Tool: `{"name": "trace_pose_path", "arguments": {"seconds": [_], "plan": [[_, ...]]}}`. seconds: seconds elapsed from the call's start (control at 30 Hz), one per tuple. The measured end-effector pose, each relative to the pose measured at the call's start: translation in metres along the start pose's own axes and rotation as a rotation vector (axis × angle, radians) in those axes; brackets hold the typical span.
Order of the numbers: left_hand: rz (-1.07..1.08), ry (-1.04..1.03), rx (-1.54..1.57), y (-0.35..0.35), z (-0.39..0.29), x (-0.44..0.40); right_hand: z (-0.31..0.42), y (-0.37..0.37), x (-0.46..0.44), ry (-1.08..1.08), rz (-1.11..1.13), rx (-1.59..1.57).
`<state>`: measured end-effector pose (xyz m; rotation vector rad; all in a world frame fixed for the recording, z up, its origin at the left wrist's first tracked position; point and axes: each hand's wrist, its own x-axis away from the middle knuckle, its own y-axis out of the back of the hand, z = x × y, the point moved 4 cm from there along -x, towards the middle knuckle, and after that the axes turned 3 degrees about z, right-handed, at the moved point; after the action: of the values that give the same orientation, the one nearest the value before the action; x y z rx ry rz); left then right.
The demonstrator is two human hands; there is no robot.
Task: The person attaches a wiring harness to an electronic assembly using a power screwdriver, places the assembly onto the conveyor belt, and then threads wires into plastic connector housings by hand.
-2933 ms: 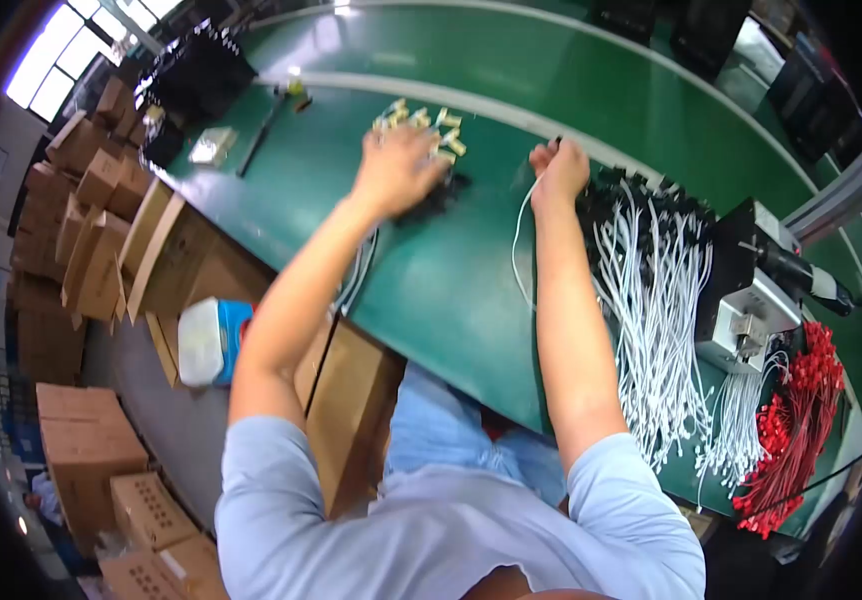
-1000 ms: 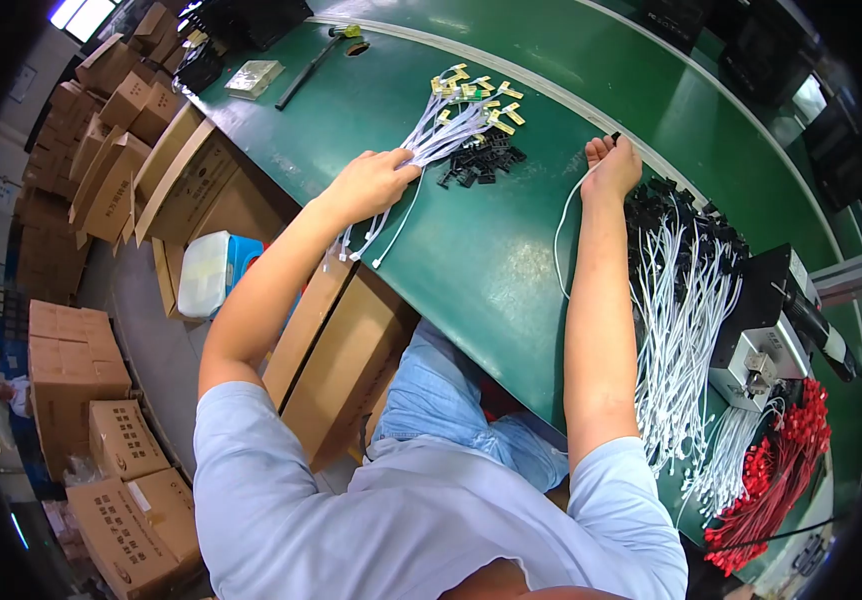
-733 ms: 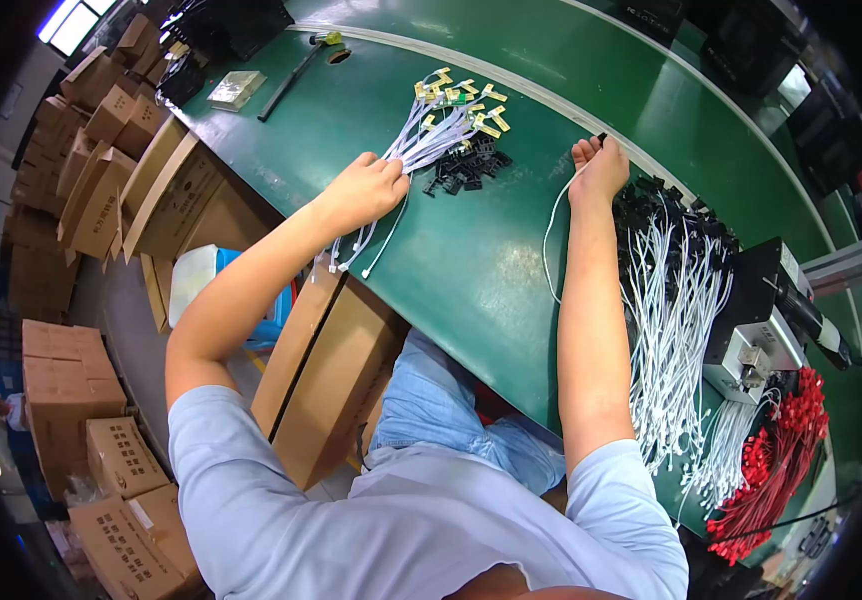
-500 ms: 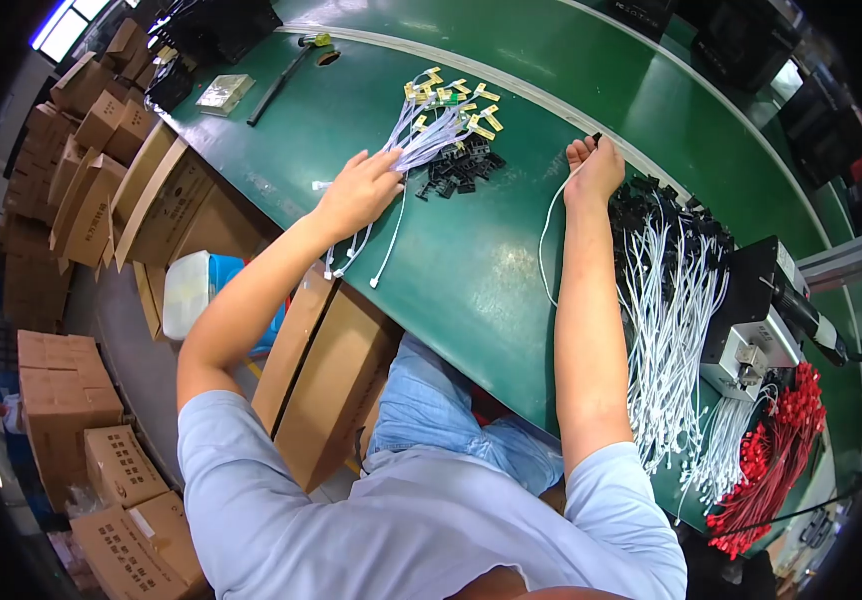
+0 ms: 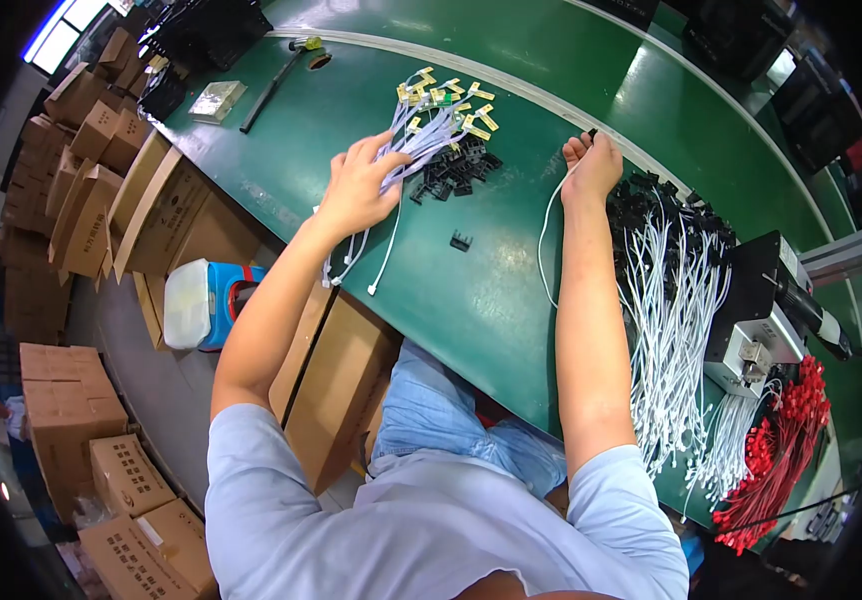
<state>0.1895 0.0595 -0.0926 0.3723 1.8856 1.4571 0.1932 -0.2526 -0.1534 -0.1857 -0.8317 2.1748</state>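
My left hand [image 5: 361,187] lies on a bundle of white cables [image 5: 431,140], its fingers curled around some of them. The far ends carry yellow-green tabs [image 5: 478,122], and white plugs hang past my wrist. Beside the bundle is a pile of small black plastic parts [image 5: 456,172]. A single black part [image 5: 461,241] lies apart on the green table. Further right, my right hand [image 5: 592,168] is closed on a thin white cable [image 5: 543,245] that loops down beside my forearm. A black tip [image 5: 593,133] shows at its fingertips.
Right of my forearm lie many white cables [image 5: 666,340] with black ends, a black-and-silver device [image 5: 751,345] and red-ended wires [image 5: 781,450]. A hammer-like tool [image 5: 276,90] and a clear box [image 5: 217,102] sit far left. Cardboard boxes [image 5: 71,400] stand on the floor.
A single black part now lies on the table in front of the pile. My left hand has shifted slightly and its fingers have curled more around the cables. My right hand stays nearly still.
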Motion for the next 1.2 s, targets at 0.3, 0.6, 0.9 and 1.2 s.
{"name": "trace_pose_path", "arguments": {"seconds": [0.3, 0.6, 0.9, 1.2], "plan": [[0.091, 0.063, 0.042, -0.012, 0.01, -0.009, -0.004, 0.003, -0.002, -0.005, 0.017, 0.005], [-0.017, -0.074, 0.056, -0.015, 0.018, -0.012, -0.004, 0.002, -0.002, -0.009, 0.017, 0.024], [0.161, -0.026, -0.002, -0.016, 0.017, -0.022, -0.005, 0.002, -0.002, -0.001, 0.012, 0.029], [0.318, -0.069, -0.041, -0.018, -0.001, -0.046, -0.004, 0.001, -0.002, 0.013, 0.026, 0.029]]}}
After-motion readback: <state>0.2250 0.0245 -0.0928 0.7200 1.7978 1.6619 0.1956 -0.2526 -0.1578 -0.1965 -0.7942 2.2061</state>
